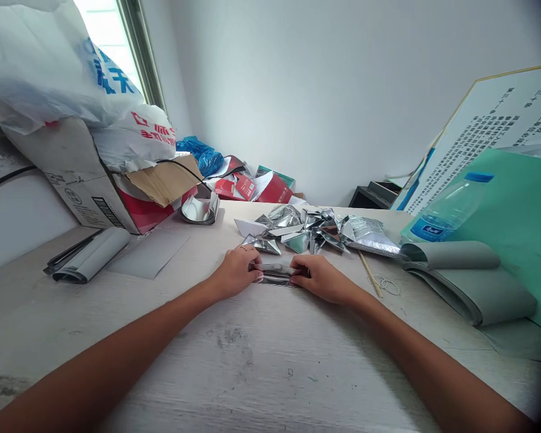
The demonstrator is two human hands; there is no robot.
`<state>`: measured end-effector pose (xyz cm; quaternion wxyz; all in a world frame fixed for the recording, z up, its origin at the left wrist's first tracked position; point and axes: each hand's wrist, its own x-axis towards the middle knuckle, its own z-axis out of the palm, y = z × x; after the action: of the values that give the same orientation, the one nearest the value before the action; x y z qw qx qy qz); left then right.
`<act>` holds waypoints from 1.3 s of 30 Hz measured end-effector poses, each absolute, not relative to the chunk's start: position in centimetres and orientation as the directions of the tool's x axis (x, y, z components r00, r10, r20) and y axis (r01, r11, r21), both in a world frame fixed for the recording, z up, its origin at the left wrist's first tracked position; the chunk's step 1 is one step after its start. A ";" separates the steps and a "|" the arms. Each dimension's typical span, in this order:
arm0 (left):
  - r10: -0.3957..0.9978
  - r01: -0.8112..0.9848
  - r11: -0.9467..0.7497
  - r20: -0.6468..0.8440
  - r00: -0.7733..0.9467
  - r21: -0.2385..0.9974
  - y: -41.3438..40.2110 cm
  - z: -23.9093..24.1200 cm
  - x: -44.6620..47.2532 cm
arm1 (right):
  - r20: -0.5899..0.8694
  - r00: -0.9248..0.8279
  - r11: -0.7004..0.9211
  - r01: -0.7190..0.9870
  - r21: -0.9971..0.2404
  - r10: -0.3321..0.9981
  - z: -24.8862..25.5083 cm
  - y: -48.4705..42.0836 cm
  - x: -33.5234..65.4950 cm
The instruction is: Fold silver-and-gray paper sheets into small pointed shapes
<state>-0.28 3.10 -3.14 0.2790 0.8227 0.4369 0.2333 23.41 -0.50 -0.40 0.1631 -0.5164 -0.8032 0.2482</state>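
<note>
A sheet of shiny silver foil paper [276, 273], partly folded over, lies on the white table between my hands. My left hand [238, 272] pinches its left end, and a ring shows on one finger. At the right end, my right hand [320, 276] grips the foil paper with thumb and fingers closed. Just behind it is a heap of folded silver foil pieces [313, 231], some with pale backs. The fingertips of both hands are partly hidden by the fold.
Left stand rolled grey sheets [94, 255], a flat sheet [153, 249] and a cardboard box [79, 174] under plastic bags [49, 66]. Right are a wooden stick [370, 275], rubber bands [389, 285], folded grey sheets [473, 288], a plastic bottle [451, 207] and a green board [514, 228].
</note>
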 end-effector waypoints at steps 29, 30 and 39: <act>0.785 0.601 -0.567 0.149 0.602 0.563 3.2 -2.5 -1.2 | 0.021 -0.471 0.429 0.783 -0.450 0.882 -0.8 -0.4 23.3; 0.779 0.598 -0.573 0.145 0.611 0.560 3.2 -2.3 -1.2 | 0.021 -0.482 0.439 0.778 -0.450 0.876 -0.8 -0.4 23.4; 0.708 0.564 -0.640 0.114 0.697 0.522 3.3 -1.3 -1.6 | 0.025 -0.555 0.513 0.749 -0.418 0.831 -0.7 -0.2 23.5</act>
<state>-1.60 3.26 -1.30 0.2302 0.8919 0.3566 0.1560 23.46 -0.24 -0.69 0.1118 -0.4581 -0.8626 0.1830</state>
